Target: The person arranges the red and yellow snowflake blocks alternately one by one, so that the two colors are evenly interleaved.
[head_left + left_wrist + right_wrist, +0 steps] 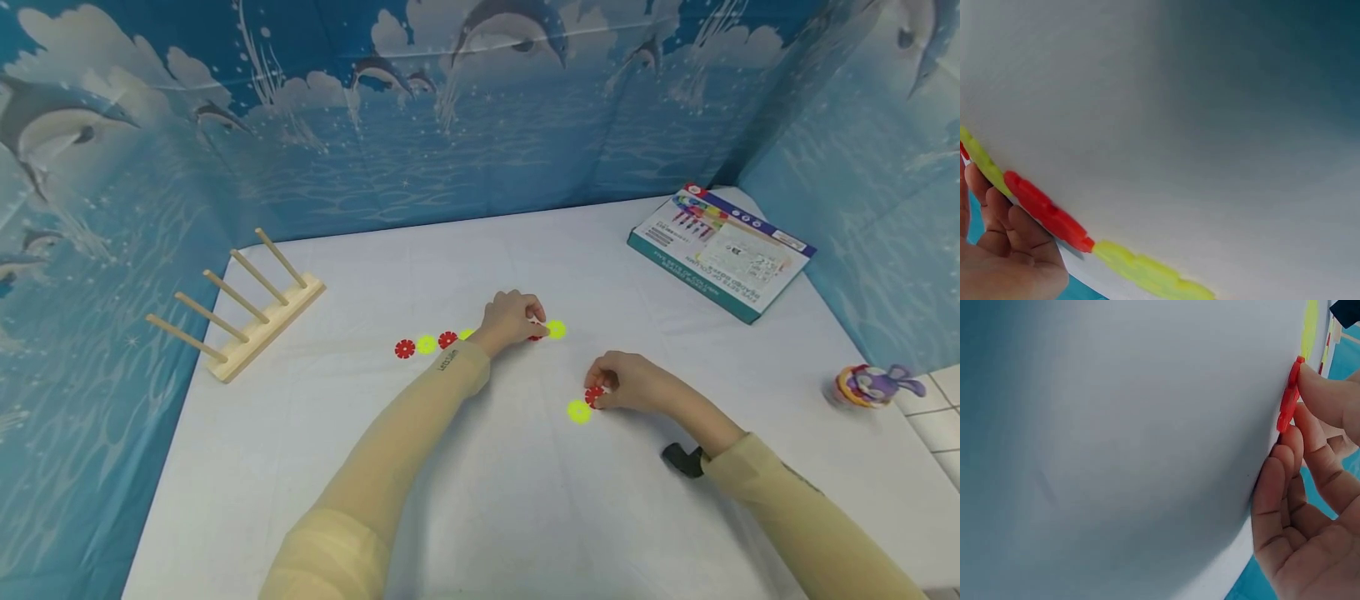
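A line of red and yellow notched plastic discs lies on the white table, starting with a red disc (405,348) at its left end. My left hand (510,321) reaches over the line, covering its middle, and pinches a red disc (536,332) beside the yellow disc (556,329) at the right end. Nearer and to the right, my right hand (630,381) pinches another red disc (594,397) between thumb and fingers. Against that one sits a yellow disc (579,412). In the right wrist view the red disc (1289,394) stands edge-on between thumb and fingertips.
A wooden stand with several upright pegs (264,333) is at the left. A flat cardboard box (720,250) lies at the back right. On the right edge stands a small purple and orange toy (873,386). A blue dolphin-print curtain (465,167) closes off the back.
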`<state>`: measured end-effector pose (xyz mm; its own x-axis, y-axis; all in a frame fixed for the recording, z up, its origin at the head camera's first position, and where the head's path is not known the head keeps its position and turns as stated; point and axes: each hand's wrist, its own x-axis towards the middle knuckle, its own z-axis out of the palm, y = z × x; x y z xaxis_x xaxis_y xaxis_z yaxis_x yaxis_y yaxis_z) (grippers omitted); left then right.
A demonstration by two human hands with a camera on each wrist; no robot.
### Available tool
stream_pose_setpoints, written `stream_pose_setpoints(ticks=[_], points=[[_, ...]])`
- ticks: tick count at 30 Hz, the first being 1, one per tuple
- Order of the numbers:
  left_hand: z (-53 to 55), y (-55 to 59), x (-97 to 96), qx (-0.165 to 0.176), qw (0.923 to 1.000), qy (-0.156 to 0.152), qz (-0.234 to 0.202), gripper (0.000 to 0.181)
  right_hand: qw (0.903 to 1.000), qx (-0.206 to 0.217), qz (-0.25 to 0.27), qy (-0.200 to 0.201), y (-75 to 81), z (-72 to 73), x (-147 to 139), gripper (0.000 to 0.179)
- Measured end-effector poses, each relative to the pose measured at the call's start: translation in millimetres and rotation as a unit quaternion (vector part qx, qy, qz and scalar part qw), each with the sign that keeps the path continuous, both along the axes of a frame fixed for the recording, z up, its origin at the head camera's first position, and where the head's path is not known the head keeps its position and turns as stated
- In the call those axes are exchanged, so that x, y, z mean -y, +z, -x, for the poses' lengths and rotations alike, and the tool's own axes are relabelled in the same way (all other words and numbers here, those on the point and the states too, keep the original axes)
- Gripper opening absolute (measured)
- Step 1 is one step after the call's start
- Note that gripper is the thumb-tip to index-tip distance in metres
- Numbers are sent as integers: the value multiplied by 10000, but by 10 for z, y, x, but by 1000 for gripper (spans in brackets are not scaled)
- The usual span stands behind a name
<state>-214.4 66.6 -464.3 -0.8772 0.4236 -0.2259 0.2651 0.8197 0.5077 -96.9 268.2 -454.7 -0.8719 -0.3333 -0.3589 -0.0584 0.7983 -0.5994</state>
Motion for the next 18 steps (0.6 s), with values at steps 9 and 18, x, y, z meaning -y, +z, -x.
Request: stream_pose_setpoints(ticks=[9,18], points=[[1,10,5,20,10000,-13,19,17,9999,-142,22,-64,-20,-24,-45,23],[9,1,1,40,10000,-24,13,17,10000,-63,10,-69,-11,-29,-30,26]])
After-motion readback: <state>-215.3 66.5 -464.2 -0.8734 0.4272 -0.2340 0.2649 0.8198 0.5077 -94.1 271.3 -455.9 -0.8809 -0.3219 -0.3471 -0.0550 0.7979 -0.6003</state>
